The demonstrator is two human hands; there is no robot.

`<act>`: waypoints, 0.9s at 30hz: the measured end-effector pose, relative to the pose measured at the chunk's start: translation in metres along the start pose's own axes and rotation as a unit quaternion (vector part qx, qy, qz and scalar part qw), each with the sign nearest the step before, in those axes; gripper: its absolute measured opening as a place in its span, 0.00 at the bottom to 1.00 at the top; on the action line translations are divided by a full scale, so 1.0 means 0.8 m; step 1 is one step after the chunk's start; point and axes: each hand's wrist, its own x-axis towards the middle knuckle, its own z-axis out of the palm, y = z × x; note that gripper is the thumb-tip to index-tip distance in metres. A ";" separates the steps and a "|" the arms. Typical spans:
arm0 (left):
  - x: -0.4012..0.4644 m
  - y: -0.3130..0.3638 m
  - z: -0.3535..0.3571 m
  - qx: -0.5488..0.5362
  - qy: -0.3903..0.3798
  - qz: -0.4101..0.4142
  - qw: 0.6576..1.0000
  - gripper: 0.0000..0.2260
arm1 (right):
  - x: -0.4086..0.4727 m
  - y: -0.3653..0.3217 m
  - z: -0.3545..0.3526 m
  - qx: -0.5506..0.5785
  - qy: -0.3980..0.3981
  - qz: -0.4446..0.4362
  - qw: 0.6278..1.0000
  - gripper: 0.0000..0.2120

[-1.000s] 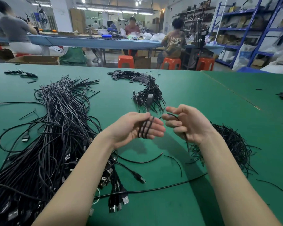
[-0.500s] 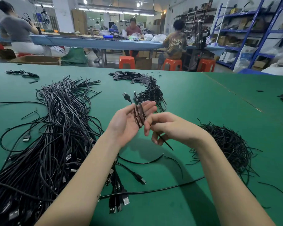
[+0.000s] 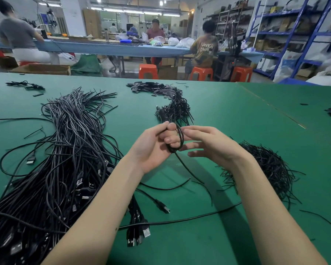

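The left hand (image 3: 155,148) holds a small coil of black cable (image 3: 181,139), fingers curled through the loops and thumb on top. The right hand (image 3: 210,144) is nearly flat, its straight fingers touching the outer side of the coil; no clear pinch shows. The coil sits in the air between the 2 hands, above the green table (image 3: 237,115), and 1 loose tail hangs from its lower edge toward the table.

To do this well, I judge, the left thumb should clamp the loops so none slips, while the right hand feeds the tail round in even turns without twist. The heap of thin black ties (image 3: 269,167) lies near on the right, handy for binding. The big pile of loose cables (image 3: 65,150) lies left.
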 end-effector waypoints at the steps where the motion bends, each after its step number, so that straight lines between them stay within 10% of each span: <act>1: 0.000 -0.002 0.000 0.011 -0.003 -0.003 1.000 0.13 | 0.000 0.000 0.001 -0.012 0.001 -0.009 1.000 0.09; 7: 0.013 -0.018 0.005 0.182 0.079 0.087 0.976 0.16 | 0.010 0.008 0.025 -0.084 0.143 -0.062 0.984 0.01; 13: 0.012 -0.030 0.003 0.510 0.215 0.215 0.804 0.17 | 0.011 0.007 0.035 -0.099 0.194 -0.098 0.971 0.05; 21: 0.010 -0.040 0.005 0.631 0.184 0.214 0.723 0.06 | 0.012 0.009 0.042 -0.068 0.238 -0.111 0.962 0.04; 27: 0.002 -0.041 0.016 0.548 0.096 0.150 0.817 0.07 | 0.006 0.010 0.041 -0.016 0.243 -0.103 0.964 0.07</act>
